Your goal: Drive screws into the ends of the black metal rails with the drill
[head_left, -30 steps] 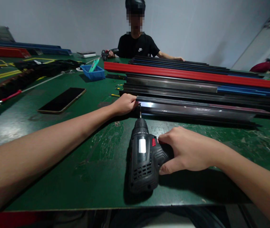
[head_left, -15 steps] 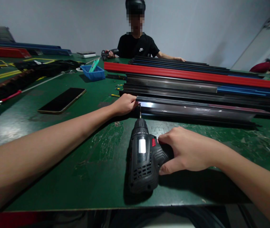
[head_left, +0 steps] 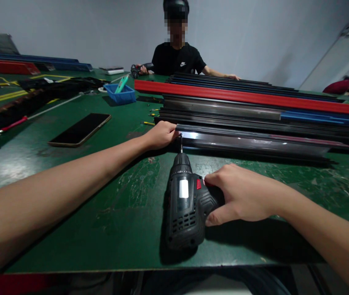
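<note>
My right hand (head_left: 239, 192) is wrapped round the handle of a black cordless drill (head_left: 182, 209), which lies on its side low over the table. Its bit (head_left: 181, 145) points away from me and meets the near left end of a long dark metal profile (head_left: 248, 141). At that same end my left hand (head_left: 162, 134) grips the profile, fingers closed around its edge. The drill's light falls on the profile's shiny face. Whether a screw sits at the bit's tip is too small to tell.
More black profiles and a red profile (head_left: 239, 96) lie behind. To the left are a phone (head_left: 80, 129), a blue bin (head_left: 121, 96) and a red-handled tool (head_left: 14, 125). Across the green table (head_left: 116, 229), a person (head_left: 176, 57) in a black shirt holds another drill (head_left: 140, 70).
</note>
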Motion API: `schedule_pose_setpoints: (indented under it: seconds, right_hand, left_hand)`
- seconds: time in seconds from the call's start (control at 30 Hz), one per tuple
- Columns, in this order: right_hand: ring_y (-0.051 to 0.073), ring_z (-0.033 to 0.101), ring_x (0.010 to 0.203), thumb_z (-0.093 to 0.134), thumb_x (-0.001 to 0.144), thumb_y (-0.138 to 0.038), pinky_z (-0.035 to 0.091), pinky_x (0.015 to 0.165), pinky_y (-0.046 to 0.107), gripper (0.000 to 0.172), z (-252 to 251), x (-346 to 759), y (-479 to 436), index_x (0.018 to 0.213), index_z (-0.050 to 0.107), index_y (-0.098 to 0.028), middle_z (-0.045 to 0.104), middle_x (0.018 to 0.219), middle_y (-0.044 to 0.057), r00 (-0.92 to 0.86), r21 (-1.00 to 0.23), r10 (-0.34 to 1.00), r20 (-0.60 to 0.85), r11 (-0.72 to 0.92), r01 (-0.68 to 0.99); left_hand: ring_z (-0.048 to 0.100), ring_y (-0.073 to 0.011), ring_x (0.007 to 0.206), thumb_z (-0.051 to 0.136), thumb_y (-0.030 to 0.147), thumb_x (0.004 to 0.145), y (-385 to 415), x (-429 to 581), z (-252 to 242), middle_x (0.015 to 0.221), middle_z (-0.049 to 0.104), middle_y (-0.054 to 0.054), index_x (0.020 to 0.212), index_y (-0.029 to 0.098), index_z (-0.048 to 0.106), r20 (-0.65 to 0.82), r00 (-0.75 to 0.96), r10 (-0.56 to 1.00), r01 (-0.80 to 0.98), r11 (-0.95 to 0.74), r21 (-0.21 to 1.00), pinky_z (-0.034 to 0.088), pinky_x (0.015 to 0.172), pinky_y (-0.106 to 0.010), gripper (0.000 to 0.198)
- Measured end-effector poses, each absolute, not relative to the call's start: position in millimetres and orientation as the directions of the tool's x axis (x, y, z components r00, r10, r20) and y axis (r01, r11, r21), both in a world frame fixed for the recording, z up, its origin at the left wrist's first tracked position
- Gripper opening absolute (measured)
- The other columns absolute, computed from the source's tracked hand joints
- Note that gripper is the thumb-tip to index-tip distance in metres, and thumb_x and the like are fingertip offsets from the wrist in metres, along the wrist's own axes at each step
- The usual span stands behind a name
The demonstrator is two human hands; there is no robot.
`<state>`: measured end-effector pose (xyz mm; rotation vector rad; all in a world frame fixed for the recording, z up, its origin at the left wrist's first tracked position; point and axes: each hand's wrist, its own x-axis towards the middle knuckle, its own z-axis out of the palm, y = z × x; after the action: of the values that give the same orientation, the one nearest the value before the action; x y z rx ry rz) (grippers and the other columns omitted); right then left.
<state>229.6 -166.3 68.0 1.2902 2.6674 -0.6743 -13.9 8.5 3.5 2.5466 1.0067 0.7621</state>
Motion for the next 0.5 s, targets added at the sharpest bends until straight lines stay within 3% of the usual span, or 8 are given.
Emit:
schedule_pose_setpoints:
  seconds: [0.5]
  right_hand:
    - [0.014, 0.042, 0.057, 0.080, 0.073, -0.068, 0.027, 0.052, 0.031, 0.050, 66.6, 229.4, -165.9, 0.077, 0.063, -0.020, 0.057, 0.067, -0.002, -0.634, -0.340, 0.727, -0.265, 0.544, 0.767]
  left_hand:
    - [0.040, -0.0099, 0.052, 0.053, 0.035, 0.090, 11.9, -15.5, 1.2, 0.052, 0.045, 0.003, 0.056, 0.017, 0.048, 0.384, 0.630, 0.675, 0.520, -0.734, 0.438, 0.029, 0.056, -0.025, 0.038]
